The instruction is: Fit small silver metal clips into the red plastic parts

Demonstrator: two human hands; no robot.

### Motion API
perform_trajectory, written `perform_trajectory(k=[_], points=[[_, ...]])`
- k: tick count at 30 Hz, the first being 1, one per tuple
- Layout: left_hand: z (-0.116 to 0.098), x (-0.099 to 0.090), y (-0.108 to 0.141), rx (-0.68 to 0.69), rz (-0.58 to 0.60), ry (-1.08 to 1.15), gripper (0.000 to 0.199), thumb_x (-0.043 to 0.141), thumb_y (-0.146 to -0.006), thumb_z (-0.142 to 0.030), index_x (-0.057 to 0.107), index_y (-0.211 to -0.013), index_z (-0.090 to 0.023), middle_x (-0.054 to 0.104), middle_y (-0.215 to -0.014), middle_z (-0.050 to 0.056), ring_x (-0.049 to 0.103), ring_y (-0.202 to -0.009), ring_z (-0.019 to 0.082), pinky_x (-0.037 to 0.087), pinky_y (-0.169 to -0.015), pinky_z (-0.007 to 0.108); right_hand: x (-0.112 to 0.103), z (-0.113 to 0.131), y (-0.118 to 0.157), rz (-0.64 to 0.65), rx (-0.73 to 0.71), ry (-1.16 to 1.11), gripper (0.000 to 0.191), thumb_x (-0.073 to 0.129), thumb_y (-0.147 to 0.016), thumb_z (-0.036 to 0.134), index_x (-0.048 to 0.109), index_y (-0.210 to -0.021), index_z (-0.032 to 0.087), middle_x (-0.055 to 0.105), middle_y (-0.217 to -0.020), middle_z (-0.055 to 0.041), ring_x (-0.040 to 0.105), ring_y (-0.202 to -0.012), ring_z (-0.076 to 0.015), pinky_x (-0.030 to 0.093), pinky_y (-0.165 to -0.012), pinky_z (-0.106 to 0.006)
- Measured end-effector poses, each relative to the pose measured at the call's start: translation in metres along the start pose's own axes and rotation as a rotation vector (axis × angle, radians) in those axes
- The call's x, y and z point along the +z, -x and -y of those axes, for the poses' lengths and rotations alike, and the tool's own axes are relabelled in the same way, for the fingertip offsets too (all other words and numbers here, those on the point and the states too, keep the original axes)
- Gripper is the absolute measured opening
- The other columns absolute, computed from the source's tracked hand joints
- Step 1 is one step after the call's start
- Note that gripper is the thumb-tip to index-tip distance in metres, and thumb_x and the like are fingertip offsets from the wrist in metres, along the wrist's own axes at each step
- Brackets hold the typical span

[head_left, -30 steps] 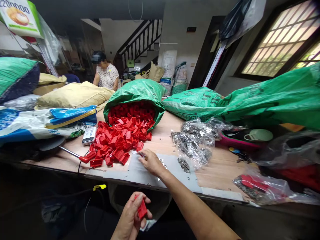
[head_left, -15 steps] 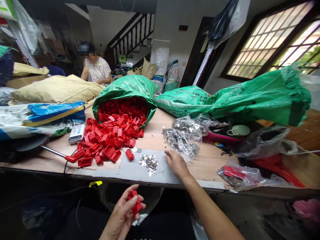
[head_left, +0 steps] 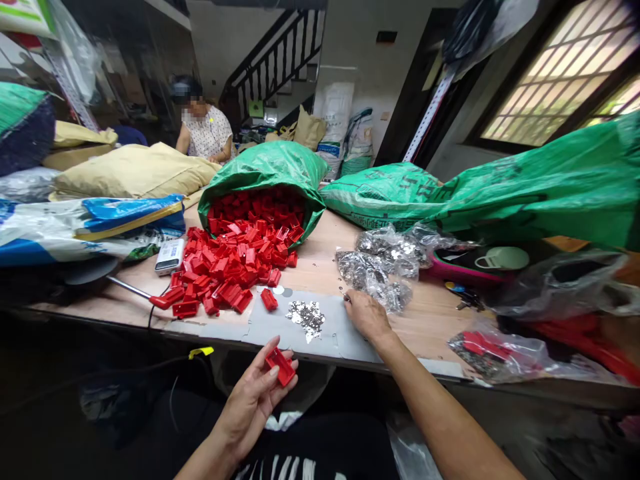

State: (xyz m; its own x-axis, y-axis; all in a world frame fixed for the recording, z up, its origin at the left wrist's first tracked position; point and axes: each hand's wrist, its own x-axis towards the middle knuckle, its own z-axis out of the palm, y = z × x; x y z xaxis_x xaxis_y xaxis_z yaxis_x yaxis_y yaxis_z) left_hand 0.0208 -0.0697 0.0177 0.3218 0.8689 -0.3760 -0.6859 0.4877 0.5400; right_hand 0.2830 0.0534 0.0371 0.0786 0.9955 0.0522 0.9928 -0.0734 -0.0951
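Observation:
My left hand is in front of the table edge, its fingers and thumb closed around a small red plastic box-shaped part whose hollow side faces up. On the tabletop, my right hand has its fingertips pinched together at the right edge of a grey sheet. Something tiny and dark shows at those fingertips, too small to name. A pile of small shiny metal pieces lies on the sheet, left of my right hand. One loose red part rests near the sheet's upper left.
A green woven sack spills a heap of red parts onto the table. Clear bags of metal pieces lie beyond my right hand. Another bag is at the right. Across the table sits a person.
The view has shifted, so the scene sits further right. My left hand has tilted the red part, showing its hollow side. My right hand stays near the sheet's right edge, fingertips pinched.

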Motion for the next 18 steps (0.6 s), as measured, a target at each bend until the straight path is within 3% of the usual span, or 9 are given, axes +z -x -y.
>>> perform_trajectory(k=[8,14,18], points=[[0.0004,0.005,-0.003,0.0,-0.024,-0.022,0.051,0.069,-0.078,-0.017,0.052,-0.126,-0.019,0.063,-0.107,0.009,0.063,-0.107,0.029,0.056,-0.082,0.028,-0.0057,-0.0013,0.003,0.013,0.031,0.025,0.015,0.049,-0.086,0.023,0.061,-0.094,0.02,0.068,-0.09,-0.0092,0.061,-0.081,-0.0216,0.035,-0.065,-0.028],[0.0018,0.0074,0.0005,-0.024,-0.035,-0.056,0.047,0.071,-0.076,-0.02,0.052,-0.119,-0.02,0.064,-0.099,0.006,0.067,-0.1,0.026,0.057,-0.07,0.023,-0.0073,-0.0028,0.0049,-0.021,0.068,-0.028,0.017,0.048,-0.083,0.019,0.063,-0.09,0.019,0.068,-0.083,-0.009,0.06,-0.074,-0.0218,0.033,-0.062,-0.028],[0.0042,0.0096,0.0011,0.038,-0.036,-0.146,0.044,0.076,-0.071,-0.023,0.051,-0.107,-0.02,0.065,-0.089,0.004,0.069,-0.088,0.023,0.056,-0.061,0.022,-0.0059,-0.005,0.0078,-0.039,0.046,-0.117,0.016,0.048,-0.081,0.02,0.063,-0.088,0.019,0.067,-0.08,-0.0061,0.059,-0.072,-0.0191,0.034,-0.063,-0.026]])
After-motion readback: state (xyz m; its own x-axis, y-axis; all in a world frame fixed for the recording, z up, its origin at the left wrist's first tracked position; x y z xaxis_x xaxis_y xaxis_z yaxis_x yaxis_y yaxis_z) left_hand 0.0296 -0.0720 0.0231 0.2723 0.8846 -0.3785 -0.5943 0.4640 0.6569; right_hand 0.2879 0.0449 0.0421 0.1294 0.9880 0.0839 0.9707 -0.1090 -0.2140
